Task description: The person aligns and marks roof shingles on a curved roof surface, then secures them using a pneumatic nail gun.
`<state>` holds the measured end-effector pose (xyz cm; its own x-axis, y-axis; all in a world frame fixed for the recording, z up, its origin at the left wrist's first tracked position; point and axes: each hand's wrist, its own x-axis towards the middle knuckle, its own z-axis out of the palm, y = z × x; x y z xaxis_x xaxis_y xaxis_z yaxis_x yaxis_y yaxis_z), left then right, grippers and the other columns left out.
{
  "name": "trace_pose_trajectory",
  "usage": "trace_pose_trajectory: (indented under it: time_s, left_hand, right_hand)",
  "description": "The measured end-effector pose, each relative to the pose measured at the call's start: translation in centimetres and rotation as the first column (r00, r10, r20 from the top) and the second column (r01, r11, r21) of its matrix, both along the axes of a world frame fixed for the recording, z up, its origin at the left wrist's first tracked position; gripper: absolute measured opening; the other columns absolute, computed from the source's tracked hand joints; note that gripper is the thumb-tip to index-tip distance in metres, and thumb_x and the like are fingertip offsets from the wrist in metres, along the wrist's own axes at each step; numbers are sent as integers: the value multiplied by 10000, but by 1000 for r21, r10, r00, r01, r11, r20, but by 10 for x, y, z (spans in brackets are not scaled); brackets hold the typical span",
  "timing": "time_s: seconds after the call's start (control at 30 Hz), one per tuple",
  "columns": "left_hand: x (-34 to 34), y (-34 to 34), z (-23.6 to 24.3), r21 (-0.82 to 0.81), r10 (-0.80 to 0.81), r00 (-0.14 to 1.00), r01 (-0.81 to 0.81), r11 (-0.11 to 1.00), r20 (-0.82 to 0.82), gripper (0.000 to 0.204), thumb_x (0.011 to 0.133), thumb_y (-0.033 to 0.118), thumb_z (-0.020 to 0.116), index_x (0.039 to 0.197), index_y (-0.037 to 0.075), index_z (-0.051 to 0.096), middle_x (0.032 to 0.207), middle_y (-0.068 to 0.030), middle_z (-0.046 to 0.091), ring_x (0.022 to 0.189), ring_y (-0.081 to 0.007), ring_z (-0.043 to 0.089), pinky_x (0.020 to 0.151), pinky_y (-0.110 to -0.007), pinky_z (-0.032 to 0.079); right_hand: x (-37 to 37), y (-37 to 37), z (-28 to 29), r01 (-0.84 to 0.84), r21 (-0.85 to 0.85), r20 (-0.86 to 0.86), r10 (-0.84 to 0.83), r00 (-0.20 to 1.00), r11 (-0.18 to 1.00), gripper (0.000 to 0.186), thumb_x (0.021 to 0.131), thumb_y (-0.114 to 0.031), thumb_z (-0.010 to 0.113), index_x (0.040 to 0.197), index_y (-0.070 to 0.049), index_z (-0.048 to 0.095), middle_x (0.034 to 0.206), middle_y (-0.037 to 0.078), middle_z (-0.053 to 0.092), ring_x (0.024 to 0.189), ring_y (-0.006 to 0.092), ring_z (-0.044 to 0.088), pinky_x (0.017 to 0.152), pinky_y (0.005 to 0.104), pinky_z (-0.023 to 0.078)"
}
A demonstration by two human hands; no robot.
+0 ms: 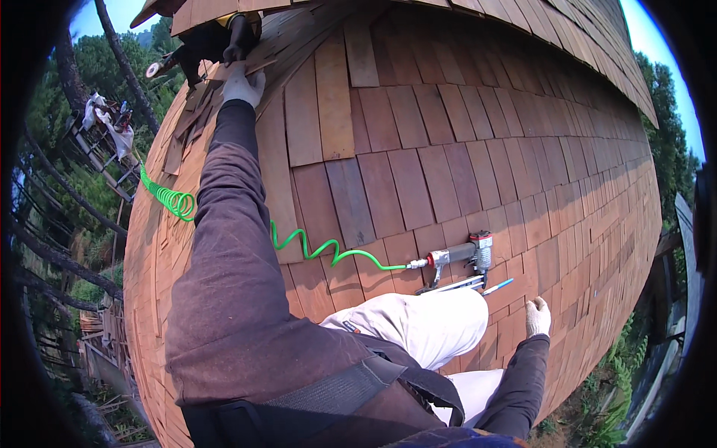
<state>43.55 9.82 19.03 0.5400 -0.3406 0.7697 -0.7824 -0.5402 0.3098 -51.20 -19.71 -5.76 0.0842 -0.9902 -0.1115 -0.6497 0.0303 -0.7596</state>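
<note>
My left hand [243,88], in a white glove, reaches far up to the upper left. Its fingers close at a thin wood shingle [261,66], right against the dark hand [234,51] of another person. My right hand [538,318], also gloved, is low on the right above the shingled roof [455,183]. Its fingers are curled in, and whatever they may hold is hidden. Left of it, a blue and white pen [498,287] lies beside a pneumatic nail gun [463,255]. The gun rests on the roof just beyond my white-trousered knee.
A coiled green air hose [302,240] runs from the gun under my left arm to the left edge. Loose shingles [190,123] lie at the upper left. An overhanging shingled eave [553,37] curves across the top. The roof drops off toward trees on both sides.
</note>
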Motion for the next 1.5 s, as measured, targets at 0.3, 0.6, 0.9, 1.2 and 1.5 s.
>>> trace_pose_trajectory:
  time_s: [0.3, 0.6, 0.9, 1.2, 1.5]
  left_hand:
    - [-154, -28, 6, -948, -877, 362, -86, 305, -315, 311, 977, 235, 689, 1244, 79, 653, 1059, -58, 702, 976, -231, 689, 862, -344, 559]
    - [-281, 8, -32, -832, -848, 306, 225, 507, -433, 333, 947, 172, 714, 1210, -32, 703, 1160, -78, 728, 1051, -151, 677, 960, -280, 498]
    - [-362, 7, -34, -604, -534, -302, 536, 590, -790, 386, 928, 157, 742, 1249, -43, 667, 1108, -57, 733, 967, -119, 685, 897, -288, 551]
    - [-397, -58, -28, -413, 36, -441, 864, 288, -897, 436, 824, 146, 785, 1203, -57, 714, 1039, -60, 745, 901, -102, 678, 840, -250, 554]
    - [-321, -99, -55, -441, -332, -343, 849, 292, -879, 428, 1055, 287, 618, 1375, 3, 630, 1339, -119, 678, 1236, -206, 635, 1082, -334, 489]
  right_hand:
    - [1, 1, 6, 2, -11, -63, -3, 998, 1000, 553, 950, -182, 734, 1424, 49, 569, 1373, 183, 662, 1254, 252, 637, 1095, 349, 477]
    - [17, 1, 13, -50, 15, -54, 51, 997, 999, 596, 963, -164, 714, 1481, 53, 516, 1424, 186, 632, 1288, 244, 619, 1114, 350, 463]
    - [92, 25, 96, -195, -462, -213, 105, 971, 865, 817, 872, -129, 798, 1595, -83, 421, 1579, 155, 500, 1445, 322, 493, 1183, 407, 413]
    - [182, 120, 183, -697, -541, -609, 353, 710, 470, 936, 612, -191, 867, 1494, -148, 557, 1529, 183, 499, 1472, 424, 400, 1237, 606, 261]
    - [175, 120, 181, -579, -427, -372, 448, 813, 695, 918, 643, -199, 810, 1506, -83, 520, 1222, 192, 649, 1163, 398, 614, 1062, 465, 452]
